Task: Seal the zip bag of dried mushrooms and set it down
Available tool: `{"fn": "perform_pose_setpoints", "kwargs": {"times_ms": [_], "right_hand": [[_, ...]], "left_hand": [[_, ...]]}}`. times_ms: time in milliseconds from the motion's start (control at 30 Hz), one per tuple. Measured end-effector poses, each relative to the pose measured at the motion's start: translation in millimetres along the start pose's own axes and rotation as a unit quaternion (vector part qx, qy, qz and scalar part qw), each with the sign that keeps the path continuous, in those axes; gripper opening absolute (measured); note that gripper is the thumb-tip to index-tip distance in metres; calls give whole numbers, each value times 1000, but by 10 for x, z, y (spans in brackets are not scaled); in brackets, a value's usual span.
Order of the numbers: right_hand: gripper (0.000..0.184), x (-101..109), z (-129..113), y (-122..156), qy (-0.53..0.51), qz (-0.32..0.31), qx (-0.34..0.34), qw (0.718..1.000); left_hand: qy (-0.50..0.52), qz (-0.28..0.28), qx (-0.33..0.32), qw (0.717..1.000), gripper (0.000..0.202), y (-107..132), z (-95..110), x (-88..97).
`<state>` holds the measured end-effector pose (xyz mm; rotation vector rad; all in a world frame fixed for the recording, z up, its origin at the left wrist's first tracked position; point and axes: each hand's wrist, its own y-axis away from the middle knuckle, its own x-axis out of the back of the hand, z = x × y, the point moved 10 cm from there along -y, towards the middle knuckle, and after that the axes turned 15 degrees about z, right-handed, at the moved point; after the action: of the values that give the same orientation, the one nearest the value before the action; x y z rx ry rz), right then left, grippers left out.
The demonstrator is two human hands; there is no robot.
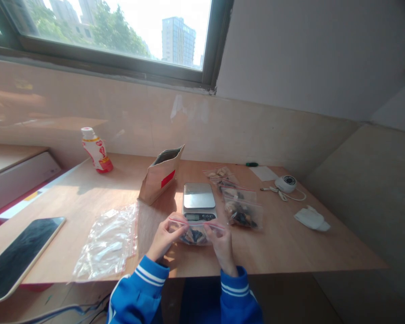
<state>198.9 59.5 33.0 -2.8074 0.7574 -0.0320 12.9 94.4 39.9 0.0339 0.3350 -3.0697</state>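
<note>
Both hands hold a clear zip bag (pixel 196 237) by its red-edged top, low in front of the scale. My left hand (pixel 164 235) pinches the left end of the zip strip, and my right hand (pixel 220 240) grips the right end. Dark and pale dried pieces lie in the bottom of the bag; their kind cannot be made out. Just behind the bag stands a kitchen scale (pixel 199 197) with a bare steel plate and a small display. To its left an open brown paper pouch (pixel 160 177) with a red label stands upright.
Filled zip bags (pixel 242 208) lie right of the scale. Flat unused zip bags (pixel 106 243) and a phone (pixel 22 256) lie left. A drink bottle (pixel 97 150) stands at the back left. A white fan-like device (pixel 285 184), crumpled tissue (pixel 312 219) and paper (pixel 263 173) lie right.
</note>
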Motion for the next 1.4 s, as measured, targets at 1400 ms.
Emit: {"fn": "perform_pose_setpoints", "kwargs": {"times_ms": [1400], "right_hand": [[12, -138, -101, 83, -15, 16, 36, 999]], "left_hand": [[-25, 38, -18, 999, 21, 4, 58, 62]]}}
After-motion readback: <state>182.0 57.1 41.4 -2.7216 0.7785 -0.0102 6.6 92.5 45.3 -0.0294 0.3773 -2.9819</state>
